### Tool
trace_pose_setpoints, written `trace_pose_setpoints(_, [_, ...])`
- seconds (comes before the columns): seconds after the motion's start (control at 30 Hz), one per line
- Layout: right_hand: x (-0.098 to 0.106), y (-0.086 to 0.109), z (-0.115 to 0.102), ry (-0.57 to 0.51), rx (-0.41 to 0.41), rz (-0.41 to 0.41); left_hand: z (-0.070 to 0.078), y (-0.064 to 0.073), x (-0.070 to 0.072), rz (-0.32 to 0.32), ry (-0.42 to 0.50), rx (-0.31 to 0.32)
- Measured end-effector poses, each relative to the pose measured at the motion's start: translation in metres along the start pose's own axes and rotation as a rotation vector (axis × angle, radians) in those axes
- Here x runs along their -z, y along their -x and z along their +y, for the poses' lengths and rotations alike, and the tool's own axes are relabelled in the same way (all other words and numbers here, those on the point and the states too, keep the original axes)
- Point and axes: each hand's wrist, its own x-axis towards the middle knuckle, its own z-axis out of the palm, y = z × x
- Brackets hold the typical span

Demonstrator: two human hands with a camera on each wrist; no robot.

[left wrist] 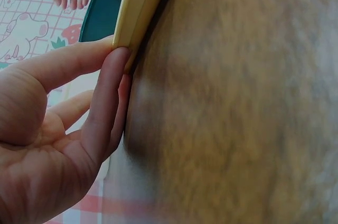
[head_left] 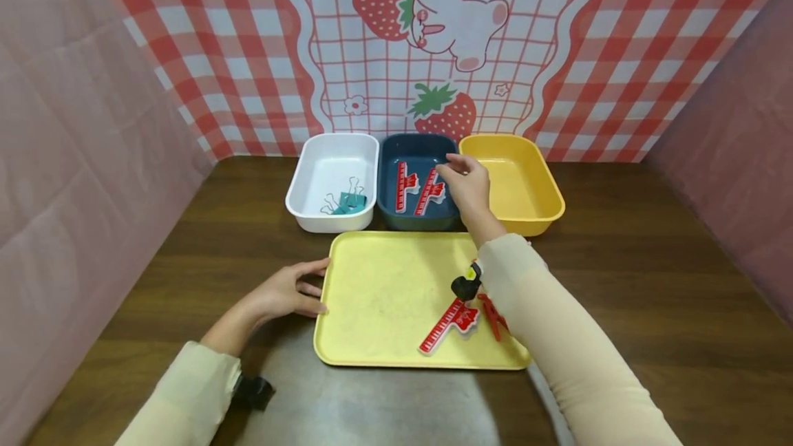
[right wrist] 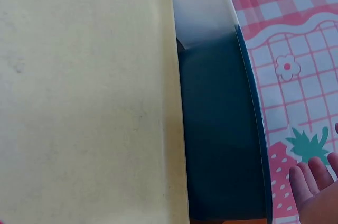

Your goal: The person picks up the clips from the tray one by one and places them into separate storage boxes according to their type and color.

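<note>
Three bins (head_left: 334, 157) stand side by side behind the tray (head_left: 384, 294), rulers (head_left: 416, 188) in the middle one.

Three plastic bins: white (head_left: 332, 181), dark blue (head_left: 416, 184), orange-yellow (head_left: 514, 183). One pale yellow tray (head_left: 384, 301). Three red ruler-shaped clips (head_left: 447, 325): two in blue bin, one on tray. Teal binder clips (head_left: 347, 202), count unclear.

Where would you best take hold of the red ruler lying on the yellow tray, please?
Probably from above, pinching the long edges of the red ruler near the middle of its scale strip. It lies flat and diagonal on the yellow tray, its left side free, while a red clip and the right forearm crowd its decorated end.
</note>
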Motion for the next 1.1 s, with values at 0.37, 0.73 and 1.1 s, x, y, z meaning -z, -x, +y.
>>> trace_pose_setpoints(0.37, [0.009,0.016,0.001,-0.036,0.001,0.019,0.001,0.000,-0.001,-0.009,0.005,0.001])
trace_pose_setpoints(0.73, [0.016,0.034,0.000,-0.116,0.060,0.012,0.002,0.000,0.001,-0.012,0.010,-0.003])
trace_pose_setpoints(1.1, [0.028,0.056,0.002,-0.098,0.069,-0.044,0.002,0.001,0.000,-0.012,0.009,-0.002])
